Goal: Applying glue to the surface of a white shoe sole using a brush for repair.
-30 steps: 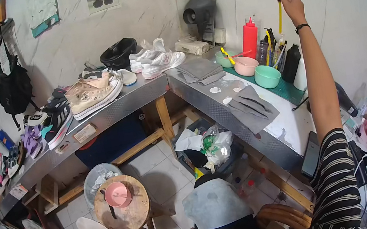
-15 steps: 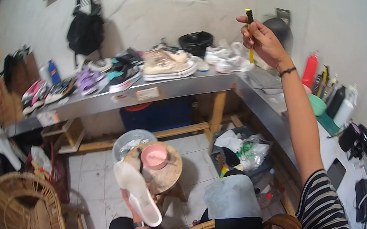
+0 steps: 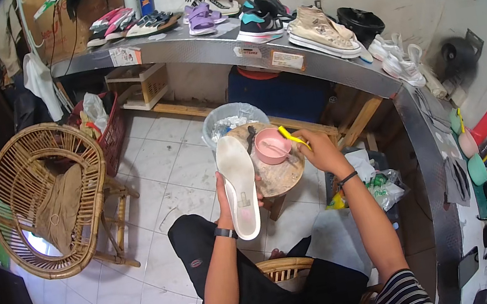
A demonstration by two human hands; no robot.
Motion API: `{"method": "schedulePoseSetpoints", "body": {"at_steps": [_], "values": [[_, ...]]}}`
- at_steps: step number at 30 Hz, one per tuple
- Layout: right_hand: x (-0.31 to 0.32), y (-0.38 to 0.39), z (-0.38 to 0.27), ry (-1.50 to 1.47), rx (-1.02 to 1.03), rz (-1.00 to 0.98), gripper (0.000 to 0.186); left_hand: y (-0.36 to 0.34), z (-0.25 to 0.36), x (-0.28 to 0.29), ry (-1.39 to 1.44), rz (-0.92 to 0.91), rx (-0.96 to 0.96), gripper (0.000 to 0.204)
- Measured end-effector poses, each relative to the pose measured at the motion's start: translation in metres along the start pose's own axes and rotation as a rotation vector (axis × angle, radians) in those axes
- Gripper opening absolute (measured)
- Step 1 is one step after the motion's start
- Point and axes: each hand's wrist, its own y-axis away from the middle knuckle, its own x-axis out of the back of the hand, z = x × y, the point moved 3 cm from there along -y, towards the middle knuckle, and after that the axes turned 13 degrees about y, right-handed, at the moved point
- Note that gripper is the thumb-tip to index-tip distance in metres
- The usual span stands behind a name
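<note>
My left hand [image 3: 224, 201] grips a white shoe sole [image 3: 237, 178] from its left edge, with fingertips showing at its right edge. The sole stands toe up, its flat side facing me, with a greyish mark near the heel. My right hand [image 3: 321, 151] is closed round a slim yellow toothbrush [image 3: 293, 136], its thick end pointing left. The toothbrush is apart from the sole, by the right rim of a pink bowl [image 3: 272, 146]. That bowl sits on a round wooden stool [image 3: 279, 178], and a thin stick-like thing crosses it. A small dark object [image 3: 251, 137] lies left of the bowl.
Behind the stool stands a grey bucket [image 3: 232, 115] with a bag-like liner. A rattan chair [image 3: 51, 201] is at the left. A metal-edged counter [image 3: 195, 46] carries several shoes and curves to the right, where bottles and tools stand. A bin with plastic bags [image 3: 382, 184] sits beneath it.
My right hand came down from above the counter to the pink bowl with the toothbrush. My left hand still holds the sole, now more upright. The view has swung left.
</note>
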Motion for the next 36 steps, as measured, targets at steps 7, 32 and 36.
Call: {"method": "schedulePoseSetpoints", "body": {"at_steps": [7,32,36], "values": [[-0.054,-0.036,0.000,0.548,0.089,-0.270,0.017,-0.009,-0.011,-0.002,0.003,-0.007,-0.009,0.092],[-0.075,-0.048,0.010,0.492,-0.038,-0.141,0.015,-0.006,-0.018,-0.021,-0.002,-0.028,-0.038,0.085],[-0.077,-0.046,0.009,0.607,-0.054,-0.110,0.017,-0.010,-0.021,-0.016,-0.017,0.003,-0.030,0.084]]}}
